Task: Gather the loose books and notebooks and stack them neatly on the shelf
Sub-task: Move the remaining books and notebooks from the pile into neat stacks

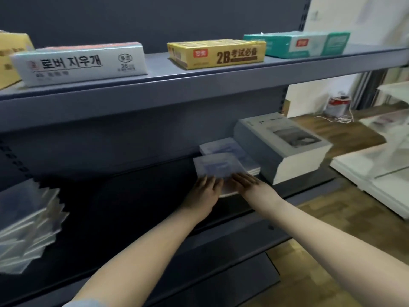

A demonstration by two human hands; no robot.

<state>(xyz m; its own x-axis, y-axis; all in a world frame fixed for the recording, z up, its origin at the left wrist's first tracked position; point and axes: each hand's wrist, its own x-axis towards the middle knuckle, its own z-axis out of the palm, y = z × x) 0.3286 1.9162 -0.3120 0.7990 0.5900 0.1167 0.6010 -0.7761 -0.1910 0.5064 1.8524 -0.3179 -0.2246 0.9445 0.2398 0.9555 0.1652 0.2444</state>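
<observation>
Two flat palms: left hand (204, 191) and right hand (245, 185), fingers straight, pressing near edge of notebook stack (215, 166), just beside taller book pile (283, 142) on lower shelf (132, 196). Squaring step, probably — next likely means fetching loose pile (26, 222) at left. Boxes (217, 54) above — wood floor (321, 273) right.

Matt grey metal shelf (199, 85), glossy notebooks (215, 166), wood floor (345, 251).
</observation>
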